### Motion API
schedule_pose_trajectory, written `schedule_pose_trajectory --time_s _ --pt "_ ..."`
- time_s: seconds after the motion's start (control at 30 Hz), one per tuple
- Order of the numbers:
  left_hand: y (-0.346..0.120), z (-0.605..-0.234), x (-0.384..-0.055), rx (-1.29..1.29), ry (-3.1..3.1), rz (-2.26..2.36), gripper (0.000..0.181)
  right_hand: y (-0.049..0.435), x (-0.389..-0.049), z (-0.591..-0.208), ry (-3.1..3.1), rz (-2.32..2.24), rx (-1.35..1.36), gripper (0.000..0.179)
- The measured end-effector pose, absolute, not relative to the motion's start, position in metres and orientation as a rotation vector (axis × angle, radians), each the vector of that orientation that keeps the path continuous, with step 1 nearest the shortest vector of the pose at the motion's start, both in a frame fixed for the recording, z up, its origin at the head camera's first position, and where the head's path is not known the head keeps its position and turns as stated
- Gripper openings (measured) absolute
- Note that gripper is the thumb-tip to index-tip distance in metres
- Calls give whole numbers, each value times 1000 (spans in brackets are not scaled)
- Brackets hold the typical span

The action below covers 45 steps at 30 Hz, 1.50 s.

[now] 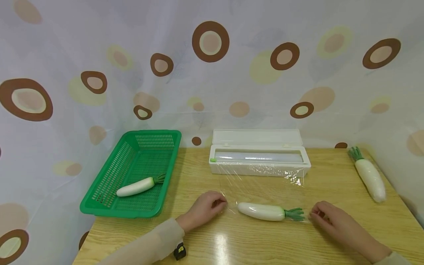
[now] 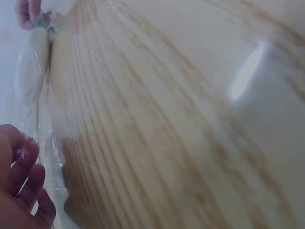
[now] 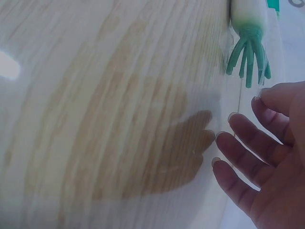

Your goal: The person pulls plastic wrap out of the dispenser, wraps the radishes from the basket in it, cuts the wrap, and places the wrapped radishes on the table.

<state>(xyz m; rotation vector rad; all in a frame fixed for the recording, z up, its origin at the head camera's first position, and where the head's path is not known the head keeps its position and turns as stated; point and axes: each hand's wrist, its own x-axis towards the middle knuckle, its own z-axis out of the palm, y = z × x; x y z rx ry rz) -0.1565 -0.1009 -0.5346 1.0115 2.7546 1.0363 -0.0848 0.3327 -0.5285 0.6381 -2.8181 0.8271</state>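
A white radish with cut green stems (image 1: 261, 211) lies crosswise between my hands, with clear plastic wrap (image 1: 261, 186) about it. The wrap stretches from the front of a white dispenser box (image 1: 260, 169) toward me. At the radish's root end, my left hand (image 1: 207, 208) pinches one edge of the wrap; crumpled film shows at its fingertips in the left wrist view. By the green stems (image 3: 250, 55), my right hand (image 1: 338, 224) pinches the film between thumb and index finger, its other fingers loosely spread.
The dispenser's lid (image 1: 256, 137) stands raised behind a roll of film (image 1: 258, 157). To the left, a green basket (image 1: 129, 212) holds another radish (image 1: 135, 187). A further radish (image 1: 371, 180), shiny as if wrapped, lies at the table's right side. A patterned curtain (image 1: 232, 84) hangs behind.
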Motion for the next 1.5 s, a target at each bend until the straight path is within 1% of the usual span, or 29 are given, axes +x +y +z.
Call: schedule_pose_trajectory --time_s 0.1,0.2,0.3,0.5,0.63,0.77,0.83,0.97,1.07,1.1,1.2,1.33,1.37,1.4,1.47,1.5 --pt "-98 -533 -153 1032 2826 1047 15 332 -85 -529 -2825 832 633 12" --pt "-90 -529 -150 1146 2889 991 25 331 -84 -528 -2825 840 633 15" --pt "-78 -525 -146 1384 2938 844 27 331 -84 -525 -2827 846 633 16" --pt "-56 -518 -135 1888 2938 381 27 330 -84 -526 -2851 841 615 19" --pt "-43 -515 -129 2039 2881 68 30 331 -83 -528 -2842 835 606 24" --pt "-35 -516 -128 2062 2891 -123 31 332 -84 -529 -2815 830 627 25" --pt "-33 -518 -129 2065 2914 -149 30 332 -84 -529 -2814 828 638 23" --pt "-31 -519 -131 2021 2966 -121 28 331 -84 -522 -2861 811 575 14" --pt "-31 -519 -132 1955 2973 -103 31 329 -84 -517 -2887 774 494 6" --pt "-31 -519 -133 1940 2971 -89 31 329 -84 -515 -2869 756 493 7" --pt "-32 -517 -134 1898 2955 -66 34 325 -87 -512 -2754 700 568 16" --pt "-32 -518 -136 1847 2946 -11 36 313 -91 -507 -2566 592 762 30" --pt "-32 -519 -136 1836 2946 13 36 308 -92 -505 -2535 566 805 30" --pt "-31 -519 -137 1826 2945 25 36 304 -92 -503 -2500 543 848 26" --pt "-31 -520 -138 1807 2940 52 37 295 -93 -502 -2458 490 911 12" --pt "-31 -520 -138 1800 2937 65 37 291 -93 -502 -2442 469 939 14"
